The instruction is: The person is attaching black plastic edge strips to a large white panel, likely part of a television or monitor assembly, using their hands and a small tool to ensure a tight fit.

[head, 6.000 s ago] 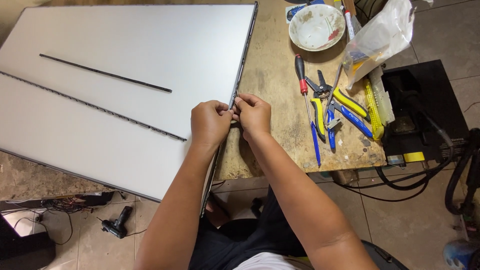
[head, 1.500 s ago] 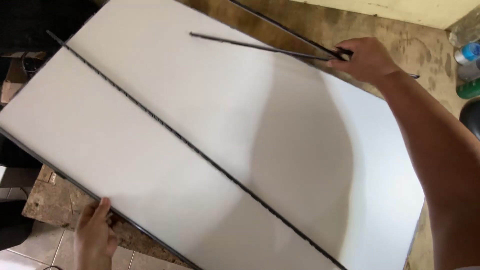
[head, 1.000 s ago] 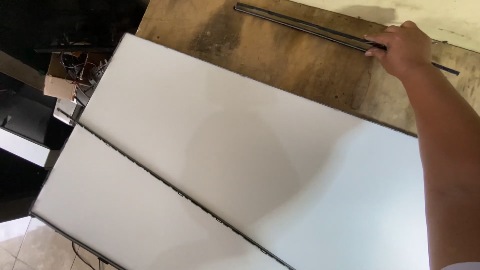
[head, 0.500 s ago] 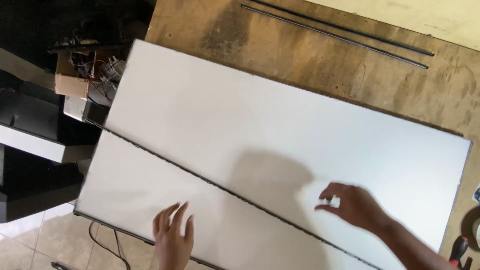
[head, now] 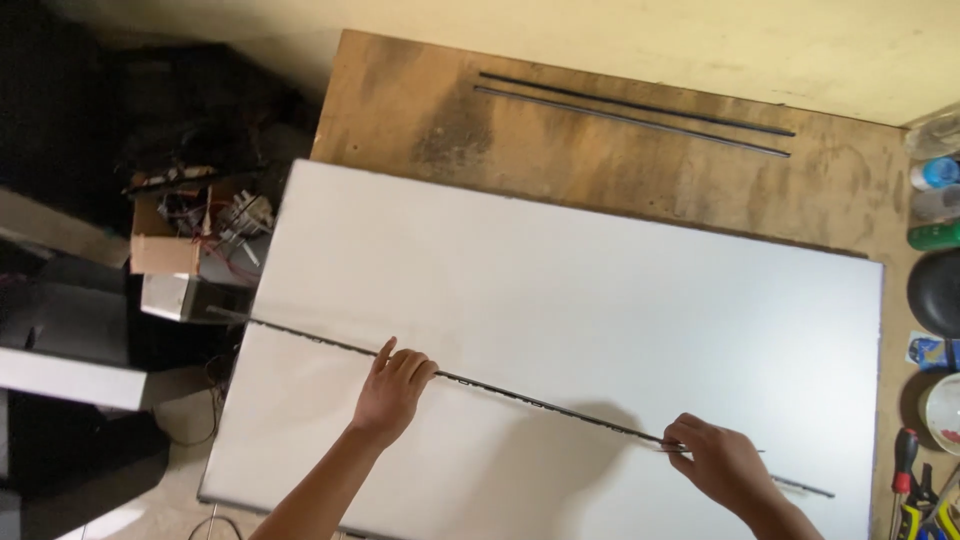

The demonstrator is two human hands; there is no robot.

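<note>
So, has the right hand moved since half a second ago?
Yes. The right hand went from open above the white panel down onto the long dark strip, fingers now pinching it.

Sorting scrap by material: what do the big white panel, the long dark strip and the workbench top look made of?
White panel: probably plastic sheet, smooth and matte. Long dark strip, held by both hands: thin, possibly metal; unclear. Workbench top: wood board, brown, stained and worn.

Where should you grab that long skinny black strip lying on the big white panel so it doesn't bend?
Probably at two spread-out spots, from above, as the left hand and right hand do. The long black strip is very thin and lies flat across the white panel, so one grip would likely let it sag.
</note>
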